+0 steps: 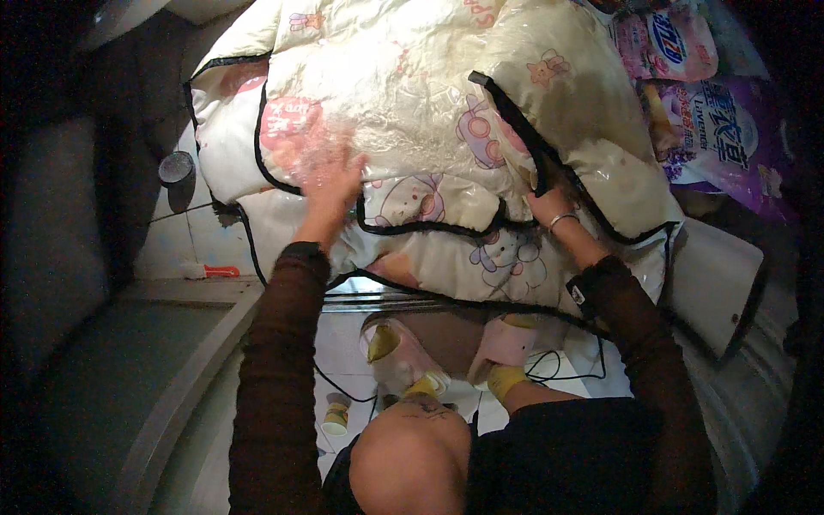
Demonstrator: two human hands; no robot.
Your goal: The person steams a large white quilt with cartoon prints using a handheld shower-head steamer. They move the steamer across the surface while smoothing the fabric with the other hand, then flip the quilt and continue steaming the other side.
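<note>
A puffy cream quilt (405,84) printed with cartoon animals is spread in front of me. Clear, wrinkled plastic with black edging covers much of it and shines under the light. My left hand (331,164) rests on the plastic near a pink printed patch, fingers spread and somewhat blurred, holding nothing. On the other side, my right hand (552,205) grips the lower end of a black-edged strip (515,122), which slants up and to the left. Between my hands lies a small black-edged flap (438,206) of printed cloth. The right fingertips are partly hidden.
Purple (721,141) and pink (669,45) product bags stand at the right, above a pale panel (714,283). Leftward are a round container (177,169) and a red-handled brush (220,271). Below, a black cable (341,391) and a cup (336,418) lie near my slippered feet.
</note>
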